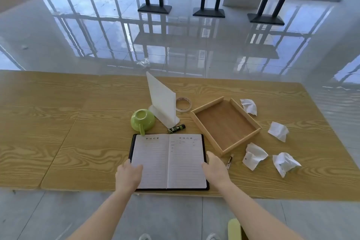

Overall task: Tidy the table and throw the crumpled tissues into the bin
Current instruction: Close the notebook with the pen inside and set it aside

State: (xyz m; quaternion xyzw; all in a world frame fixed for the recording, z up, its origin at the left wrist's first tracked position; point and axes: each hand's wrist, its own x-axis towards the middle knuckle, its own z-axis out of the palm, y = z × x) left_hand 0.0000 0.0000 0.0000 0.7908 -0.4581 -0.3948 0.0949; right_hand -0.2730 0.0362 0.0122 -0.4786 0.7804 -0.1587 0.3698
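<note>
An open lined notebook (pixel 169 160) with a black cover lies at the near edge of the wooden table (pixel 78 122). My left hand (pixel 128 176) grips its left edge, thumb on the page. My right hand (pixel 215 168) grips its right edge. Several crumpled white tissues lie to the right: one at the back (pixel 249 106), one beside the tray (pixel 278 131), and two nearer me (pixel 254 155) (pixel 285 162). Neither hand touches them.
An empty wooden tray (pixel 224 126) sits right of the notebook, with a pen (pixel 229 160) below it. Behind the notebook are an upturned green cup (pixel 142 120), a white sign stand (pixel 162 99), a tape roll (pixel 183 104) and a small green-black tube (pixel 176 128). A yellow-green object (pixel 234 229) stands by my feet.
</note>
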